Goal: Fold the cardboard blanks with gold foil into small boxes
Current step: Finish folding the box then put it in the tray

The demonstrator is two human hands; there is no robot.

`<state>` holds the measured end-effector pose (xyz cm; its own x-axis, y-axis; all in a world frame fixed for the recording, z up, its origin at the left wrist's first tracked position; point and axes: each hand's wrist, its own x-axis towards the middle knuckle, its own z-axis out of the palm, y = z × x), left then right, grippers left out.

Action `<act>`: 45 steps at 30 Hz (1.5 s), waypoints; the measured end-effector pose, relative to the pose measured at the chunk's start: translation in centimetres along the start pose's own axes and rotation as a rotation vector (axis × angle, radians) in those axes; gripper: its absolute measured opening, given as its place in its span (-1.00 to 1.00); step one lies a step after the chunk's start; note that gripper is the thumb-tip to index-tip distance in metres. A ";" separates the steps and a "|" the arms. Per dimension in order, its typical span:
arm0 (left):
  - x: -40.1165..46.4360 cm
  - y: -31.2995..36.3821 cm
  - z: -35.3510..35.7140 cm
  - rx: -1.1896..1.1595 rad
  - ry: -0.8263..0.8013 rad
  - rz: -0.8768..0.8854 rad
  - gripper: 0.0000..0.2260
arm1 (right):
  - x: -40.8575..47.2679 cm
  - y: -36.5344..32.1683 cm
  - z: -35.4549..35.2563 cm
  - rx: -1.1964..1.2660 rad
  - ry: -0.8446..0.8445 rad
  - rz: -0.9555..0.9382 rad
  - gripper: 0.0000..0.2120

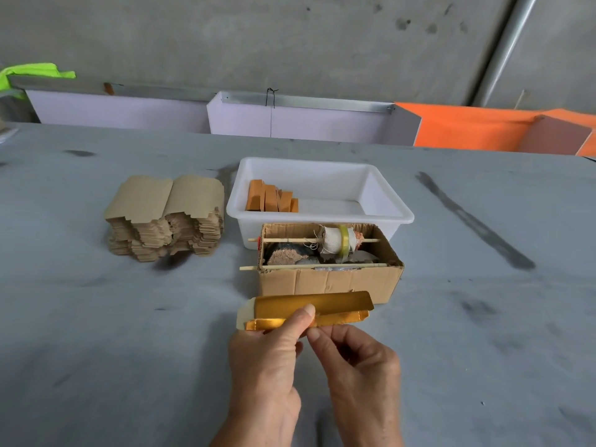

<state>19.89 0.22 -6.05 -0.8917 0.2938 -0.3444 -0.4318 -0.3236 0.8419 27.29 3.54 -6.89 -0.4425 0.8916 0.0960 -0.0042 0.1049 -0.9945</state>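
A gold-foil cardboard blank [335, 304], partly folded into a long shape, is held above the grey table just in front of a cardboard box. My left hand [267, 359] grips its near edge, thumb on top of the foil. My right hand [358, 366] pinches the lower folded flap with thumb and forefinger just right of that thumb. A tall stack of flat brown blanks [167, 217] lies at the left. Several folded gold boxes [272, 197] stand on end in the left part of a white plastic tub [387, 217].
An open cardboard box [329, 282] with two wooden sticks through it carries a tape roll [345, 243] and holds stones. Behind the grey table [129, 317] stand lilac and orange panels [467, 130] against a concrete wall.
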 end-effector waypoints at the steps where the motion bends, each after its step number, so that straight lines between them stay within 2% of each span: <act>1: 0.0 -0.1 -0.1 0.006 0.006 -0.007 -0.83 | 0.0 0.1 0.1 -0.031 0.014 -0.018 -0.91; 4: 0.0 -0.2 -0.2 0.010 0.008 -0.023 -0.84 | 0.0 0.0 0.0 -0.045 -0.006 0.005 -0.85; 6: -0.2 -0.4 -0.3 0.020 0.001 -0.033 -0.84 | -0.1 -0.2 -0.1 -0.015 -0.065 0.079 -0.74; 8: -0.2 -0.5 -0.3 0.015 -0.001 -0.046 -0.84 | -0.3 -0.5 -0.2 0.162 -0.122 0.231 -0.66; 11: -0.1 -0.6 -0.3 -0.006 -0.005 -0.074 -0.85 | -0.5 -1.0 -0.2 0.464 -0.168 0.446 -0.75; 13: -0.2 -0.5 -0.4 -0.010 -0.026 -0.105 -0.87 | -0.4 -1.1 -0.1 0.501 -0.154 0.500 -0.83; 16: -0.4 -0.5 -0.7 -0.014 -0.060 -0.145 -0.88 | -0.4 -0.9 0.0 0.489 -0.104 0.537 -0.80; 20: -0.2 -0.1 -0.7 -0.035 -0.114 -0.204 -0.87 | -0.4 -0.7 0.2 0.534 -0.094 0.537 -0.84; 27: -0.1 -0.3 -0.8 -0.014 -0.204 -0.339 -0.68 | -0.4 -0.3 -0.1 0.590 -0.029 0.478 -0.84; 30: -0.6 -0.4 -1.2 0.031 -0.236 -0.299 -0.78 | 0.0 0.0 -0.6 0.505 0.032 0.422 -0.79; 34: -0.5 -0.5 -1.3 0.059 -0.155 -0.212 -0.89 | 0.2 0.1 -1.2 0.386 0.009 0.413 -0.83; 38: -0.5 -0.2 -1.2 0.114 -0.143 -0.132 -0.89 | 0.8 0.1 -1.8 0.500 0.043 0.434 -0.84; 45: 0.2 0.5 -2.0 0.038 -0.135 -0.153 -0.91 | 1.5 -0.1 -2.4 0.511 0.049 0.470 -0.69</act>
<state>19.22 -1.67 -6.49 -0.7885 0.4556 -0.4132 -0.5534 -0.2324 0.7998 28.78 5.94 -6.57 -0.4597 0.8117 -0.3602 -0.2494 -0.5073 -0.8249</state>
